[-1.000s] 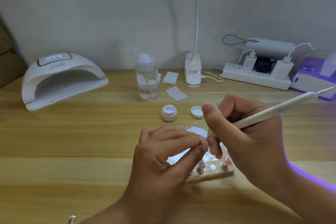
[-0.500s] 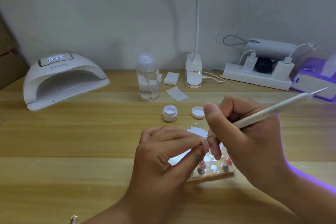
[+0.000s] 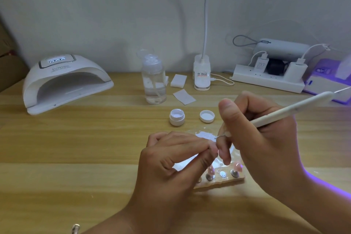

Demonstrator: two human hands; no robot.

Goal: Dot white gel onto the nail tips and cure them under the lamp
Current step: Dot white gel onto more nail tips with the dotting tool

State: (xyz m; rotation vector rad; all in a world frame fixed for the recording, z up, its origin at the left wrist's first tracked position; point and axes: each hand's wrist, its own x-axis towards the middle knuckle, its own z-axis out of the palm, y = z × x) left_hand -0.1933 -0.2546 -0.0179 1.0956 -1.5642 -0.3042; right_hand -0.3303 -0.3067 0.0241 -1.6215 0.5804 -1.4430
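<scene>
**Head view.** The dotting step is judged to be in hand. A white dotting tool (image 3: 284, 112) is gripped pen-fashion in the right hand (image 3: 262, 138), with the thumb curled over the shaft and the other fingers folded beneath it. Its fine metal point is brought to the fingertips (image 3: 210, 147) of the left hand (image 3: 171, 163).

There, thumb and forefinger are pressed together in a pinch on a small piece taken to be a nail tip, though it is almost wholly hidden by the fingers. The remaining left fingers are curled in.

Both hands are held low over a wooden stand (image 3: 222, 182), on which two pink nail tips (image 3: 237, 166) are mounted on pegs, with one peg between them bare. A white patch, taken to be the white gel (image 3: 204, 135), is spread on a clear palette just behind the hands. The open gel pot (image 3: 177, 118) and its lid (image 3: 207, 116) are set further back.

The curing lamp (image 3: 64, 81) is placed well apart at the far left of the table (image 3: 76, 157), its display lit. Curing is judged not yet begun.

A light, steady touch of the point is called for next. The dotted tip must then be carried to the lamp unsmeared.
</scene>
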